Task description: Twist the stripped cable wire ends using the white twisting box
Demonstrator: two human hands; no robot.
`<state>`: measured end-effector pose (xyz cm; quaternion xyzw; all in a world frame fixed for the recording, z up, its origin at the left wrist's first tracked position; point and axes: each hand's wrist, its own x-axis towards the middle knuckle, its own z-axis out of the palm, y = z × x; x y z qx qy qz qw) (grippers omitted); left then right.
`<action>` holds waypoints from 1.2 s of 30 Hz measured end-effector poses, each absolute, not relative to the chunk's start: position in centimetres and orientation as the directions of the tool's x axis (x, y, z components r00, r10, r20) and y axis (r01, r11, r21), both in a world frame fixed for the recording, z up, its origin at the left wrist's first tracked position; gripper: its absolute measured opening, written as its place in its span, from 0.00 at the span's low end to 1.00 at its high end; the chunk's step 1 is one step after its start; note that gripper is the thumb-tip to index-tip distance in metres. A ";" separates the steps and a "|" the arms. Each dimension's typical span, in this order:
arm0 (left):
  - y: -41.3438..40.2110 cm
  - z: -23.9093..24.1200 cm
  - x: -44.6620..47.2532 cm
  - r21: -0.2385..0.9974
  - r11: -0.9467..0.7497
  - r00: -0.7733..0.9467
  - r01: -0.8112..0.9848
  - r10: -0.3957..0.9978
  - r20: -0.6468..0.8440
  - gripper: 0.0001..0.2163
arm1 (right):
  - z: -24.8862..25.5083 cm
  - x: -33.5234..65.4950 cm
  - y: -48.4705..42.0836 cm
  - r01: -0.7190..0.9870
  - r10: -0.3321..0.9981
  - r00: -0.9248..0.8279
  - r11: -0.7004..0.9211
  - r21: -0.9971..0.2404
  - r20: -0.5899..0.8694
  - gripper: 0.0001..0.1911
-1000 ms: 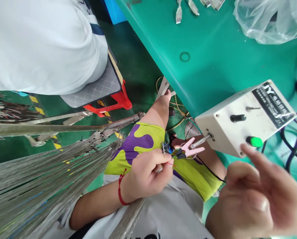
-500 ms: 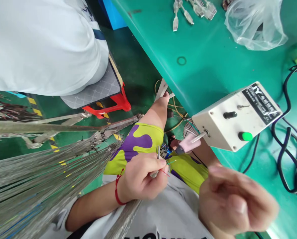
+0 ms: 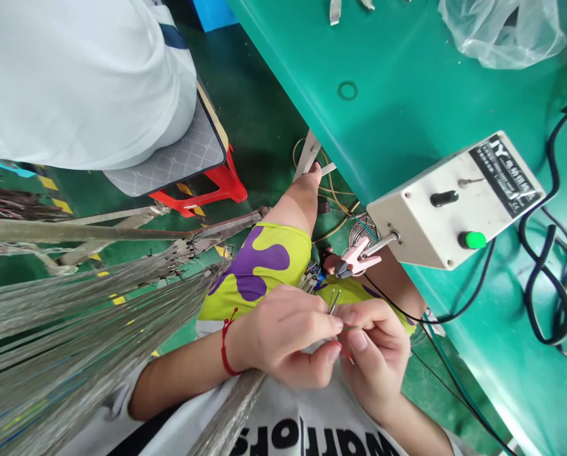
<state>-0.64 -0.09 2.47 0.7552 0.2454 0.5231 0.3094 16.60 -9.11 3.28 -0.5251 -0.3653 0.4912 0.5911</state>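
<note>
In front of my lap, my left hand [image 3: 290,335] is closed around the end of a cable, pinching it between thumb and forefinger. Thin wires fan out of its fingertips: two dark ones [image 3: 333,302] point up, a red wire [image 3: 344,352] points down to the right, and a green wire [image 3: 350,328] runs across to the other hand. My right hand [image 3: 381,348] is closed with thumb and forefinger together at the green wire, close against the left fingertips. A grey bundle of cables [image 3: 238,411] passes beneath my left wrist.
On the green table [image 3: 302,69] stands a white box [image 3: 435,215] with a knob and green button. A pink clip [image 3: 356,256] sits on its shaft. Many grey cables [image 3: 97,329] hang at left. A person [image 3: 88,82] sits on a red stool [image 3: 226,183].
My right hand has come left from beside the box to meet the left hand at the wires. The pink clip, blurred before, now looks sharp. The view has shifted slightly.
</note>
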 end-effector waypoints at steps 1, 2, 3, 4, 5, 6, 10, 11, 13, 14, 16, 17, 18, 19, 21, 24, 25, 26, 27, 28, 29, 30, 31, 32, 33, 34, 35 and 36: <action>0.0 2.6 -0.7 0.725 -0.688 0.345 0.039 0.690 0.636 0.03 | 3.2 16.7 -9.0 -0.205 0.963 0.255 -0.034 -0.978 -0.087 0.04; 0.2 2.7 -0.8 0.730 -0.683 0.362 0.032 0.689 0.628 0.03 | 3.1 16.7 -8.9 -0.215 0.962 0.255 -0.040 -0.976 -0.096 0.04; 0.3 2.8 -0.8 0.738 -0.674 0.372 0.028 0.693 0.618 0.04 | 3.0 16.7 -8.7 -0.230 0.962 0.252 -0.049 -0.972 -0.109 0.05; 0.3 2.8 -0.8 0.746 -0.666 0.373 0.027 0.699 0.611 0.04 | 3.0 16.6 -8.5 -0.251 0.961 0.246 -0.061 -0.966 -0.125 0.06; 0.4 2.8 -0.8 0.751 -0.660 0.366 0.025 0.705 0.607 0.04 | 3.1 16.5 -8.2 -0.279 0.962 0.233 -0.072 -0.957 -0.141 0.06; 0.4 2.8 -0.7 0.757 -0.653 0.352 0.024 0.714 0.605 0.04 | 3.2 16.4 -7.9 -0.314 0.964 0.213 -0.088 -0.945 -0.161 0.07; 0.5 2.5 -0.3 0.760 -0.649 0.333 -0.022 0.712 0.618 0.05 | 3.9 15.8 -6.6 -0.436 0.956 0.158 -0.157 -0.886 -0.247 0.09; 0.5 2.4 -0.3 0.763 -0.645 0.333 -0.033 0.713 0.617 0.06 | 4.1 15.7 -6.3 -0.446 0.952 0.160 -0.165 -0.880 -0.260 0.10; 0.5 2.3 -0.3 0.769 -0.636 0.337 -0.055 0.714 0.614 0.06 | 4.2 15.7 -6.1 -0.446 0.947 0.165 -0.179 -0.877 -0.277 0.11; 0.6 2.3 -0.4 0.774 -0.630 0.343 -0.063 0.714 0.610 0.07 | 4.2 15.7 -6.1 -0.438 0.946 0.160 -0.189 -0.879 -0.283 0.12; 0.6 2.4 -0.6 0.785 -0.615 0.369 -0.066 0.716 0.592 0.08 | 4.1 15.8 -6.2 -0.407 0.943 0.142 -0.221 -0.886 -0.300 0.14; 0.5 2.4 -0.7 0.791 -0.609 0.377 -0.060 0.720 0.583 0.09 | 4.0 15.9 -6.2 -0.388 0.943 0.130 -0.237 -0.891 -0.307 0.15; 0.5 2.4 -0.8 0.796 -0.603 0.380 -0.054 0.725 0.575 0.09 | 3.9 16.0 -6.1 -0.376 0.944 0.121 -0.243 -0.894 -0.307 0.16; 0.5 2.4 -0.9 0.799 -0.599 0.379 -0.048 0.730 0.569 0.10 | 3.9 16.0 -6.0 -0.373 0.947 0.114 -0.238 -0.897 -0.299 0.16; 0.4 2.5 -1.1 0.801 -0.599 0.360 -0.017 0.743 0.564 0.09 | 3.9 16.1 -5.4 -0.391 0.958 0.115 -0.198 -0.899 -0.261 0.14; 0.4 2.6 -1.2 0.800 -0.590 0.284 0.107 0.789 0.544 0.08 | 4.1 16.3 -4.1 -0.405 0.971 0.128 -0.134 -0.904 -0.201 0.15; 0.3 2.6 -1.2 0.803 -0.575 0.249 0.158 0.810 0.531 0.08 | 4.1 16.3 -3.7 -0.396 0.972 0.130 -0.128 -0.909 -0.194 0.17; 0.3 2.7 -1.2 0.806 -0.558 0.215 0.200 0.827 0.519 0.08 | 4.1 16.4 -3.4 -0.382 0.973 0.131 -0.127 -0.915 -0.189 0.19; 0.3 2.7 -1.3 0.810 -0.540 0.190 0.228 0.841 0.507 0.08 | 4.0 16.4 -3.1 -0.367 0.973 0.132 -0.128 -0.921 -0.188 0.22; 0.3 2.7 -1.3 0.815 -0.524 0.173 0.247 0.851 0.495 0.07 | 4.0 16.5 -2.8 -0.352 0.974 0.131 -0.130 -0.927 -0.186 0.23; 0.3 2.8 -1.3 0.818 -0.512 0.165 0.261 0.859 0.485 0.07 | 3.9 16.5 -2.7 -0.336 0.975 0.129 -0.131 -0.933 -0.183 0.25; 0.3 2.8 -1.3 0.821 -0.503 0.159 0.272 0.864 0.477 0.06 | 3.8 16.4 -2.6 -0.319 0.975 0.130 -0.129 -0.939 -0.179 0.26; 0.4 2.8 -1.3 0.821 -0.498 0.154 0.278 0.867 0.473 0.06 | 3.7 16.4 -2.5 -0.304 0.975 0.138 -0.123 -0.945 -0.172 0.27; 0.4 2.8 -1.3 0.821 -0.497 0.152 0.282 0.868 0.473 0.06 | 3.7 16.4 -2.4 -0.292 0.974 0.153 -0.116 -0.949 -0.166 0.28; 0.4 2.8 -1.3 0.818 -0.499 0.153 0.285 0.867 0.475 0.06 | 3.7 16.4 -2.4 -0.285 0.971 0.175 -0.107 -0.953 -0.161 0.29; 0.4 2.7 -1.3 0.814 -0.505 0.154 0.285 0.863 0.481 0.06 | 3.8 16.4 -2.2 -0.284 0.967 0.200 -0.096 -0.954 -0.157 0.28; 0.5 2.7 -1.3 0.811 -0.513 0.158 0.282 0.859 0.488 0.07 | 3.9 16.5 -2.1 -0.288 0.962 0.226 -0.084 -0.954 -0.152 0.26; 0.5 2.7 -1.2 0.809 -0.518 0.160 0.277 0.855 0.493 0.07 | 4.0 16.7 -1.8 -0.293 0.958 0.243 -0.076 -0.953 -0.151 0.22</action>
